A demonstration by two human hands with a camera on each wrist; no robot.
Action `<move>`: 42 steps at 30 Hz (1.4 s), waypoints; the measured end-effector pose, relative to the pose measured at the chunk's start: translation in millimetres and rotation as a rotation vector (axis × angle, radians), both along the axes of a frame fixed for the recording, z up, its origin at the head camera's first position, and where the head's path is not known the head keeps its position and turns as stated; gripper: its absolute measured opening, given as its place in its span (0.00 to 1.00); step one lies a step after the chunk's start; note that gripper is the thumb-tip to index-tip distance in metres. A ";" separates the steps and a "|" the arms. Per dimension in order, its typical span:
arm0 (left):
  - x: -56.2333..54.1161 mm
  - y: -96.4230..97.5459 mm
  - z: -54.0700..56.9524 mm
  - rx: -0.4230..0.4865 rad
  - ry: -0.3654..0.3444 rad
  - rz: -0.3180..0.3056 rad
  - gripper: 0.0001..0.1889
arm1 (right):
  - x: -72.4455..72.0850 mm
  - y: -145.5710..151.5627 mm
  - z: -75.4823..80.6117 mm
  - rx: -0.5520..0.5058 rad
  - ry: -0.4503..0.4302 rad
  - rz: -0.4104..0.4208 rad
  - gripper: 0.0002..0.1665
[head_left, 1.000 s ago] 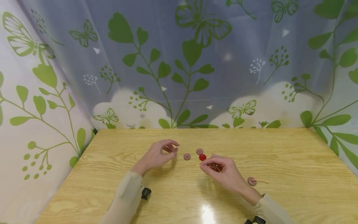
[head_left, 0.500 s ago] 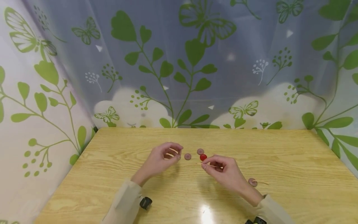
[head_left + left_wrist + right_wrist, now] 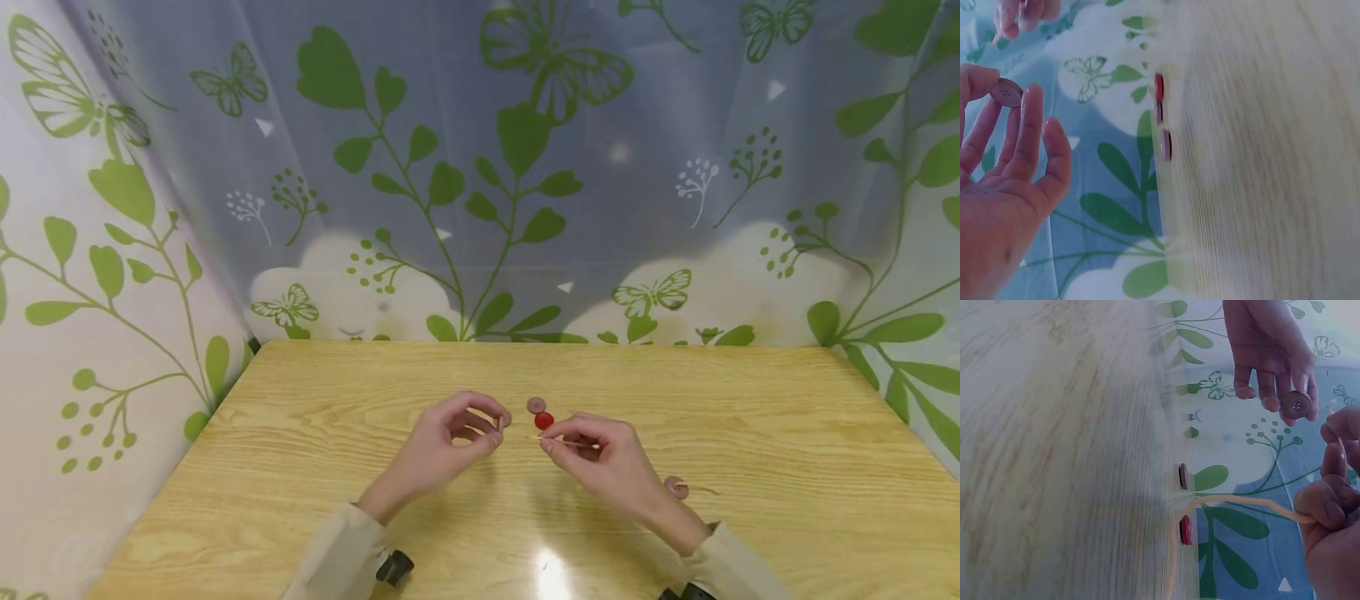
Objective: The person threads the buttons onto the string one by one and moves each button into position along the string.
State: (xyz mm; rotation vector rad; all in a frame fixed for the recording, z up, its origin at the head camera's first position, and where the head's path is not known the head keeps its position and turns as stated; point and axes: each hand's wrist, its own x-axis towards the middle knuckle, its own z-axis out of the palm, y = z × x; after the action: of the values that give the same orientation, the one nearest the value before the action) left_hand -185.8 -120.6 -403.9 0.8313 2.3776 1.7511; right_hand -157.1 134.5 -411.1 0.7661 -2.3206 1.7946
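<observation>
A brown four-hole button is pinched between the thumb and fingers of my left hand, its face visible in both wrist views. My right hand pinches a thin yellow-orange cord, with a short tip sticking out to the left, toward the held button. The rest of the cord hangs in a curve below the right hand. On the table beyond the hands lie a red button and a brown button, side by side. Another brown button lies near them, largely hidden by my left fingers in the head view.
Right of my right wrist, a brown button lies on the wooden table with a short cord through it. A curtain printed with leaves and butterflies hangs along the table's back edge and left side.
My left hand has moved right and slightly nearer the body, closer to the cord tip, and now overlaps a button lying on the table. The right hand has barely moved.
</observation>
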 end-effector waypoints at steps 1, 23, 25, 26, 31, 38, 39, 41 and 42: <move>1.6 1.6 0.5 0.005 0.006 -0.005 0.13 | 0.2 -0.4 0.2 -0.002 0.005 -0.001 0.05; 19.1 15.9 4.3 0.029 -0.027 -0.036 0.14 | 2.3 -4.6 1.2 0.074 0.125 -0.054 0.07; 19.6 16.1 4.0 0.028 -0.027 -0.035 0.14 | 2.2 -5.1 0.9 0.076 0.134 -0.051 0.07; 19.8 16.3 3.7 0.028 -0.027 -0.034 0.14 | 2.1 -5.5 0.7 0.076 0.138 -0.048 0.07; 20.7 17.0 3.3 0.035 -0.029 -0.031 0.14 | 2.0 -6.9 0.0 0.077 0.152 -0.042 0.05; 22.4 18.4 4.1 0.052 -0.045 -0.040 0.15 | 1.6 -8.2 0.6 0.067 0.144 -0.025 0.06; 22.7 18.6 4.1 0.054 -0.049 -0.041 0.15 | 1.6 -8.3 0.6 0.068 0.145 -0.023 0.06; 23.2 18.9 3.9 0.058 -0.058 -0.044 0.15 | 1.4 -8.4 0.4 0.069 0.149 -0.023 0.06; 23.5 19.1 3.8 0.062 -0.065 -0.047 0.16 | 1.3 -8.4 0.3 0.070 0.155 -0.023 0.06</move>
State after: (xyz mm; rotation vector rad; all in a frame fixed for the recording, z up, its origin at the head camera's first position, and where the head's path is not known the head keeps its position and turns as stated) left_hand -162.3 -101.5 -400.1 0.8173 2.2560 1.8132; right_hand -155.7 126.0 -410.9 0.8521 -2.2919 1.5909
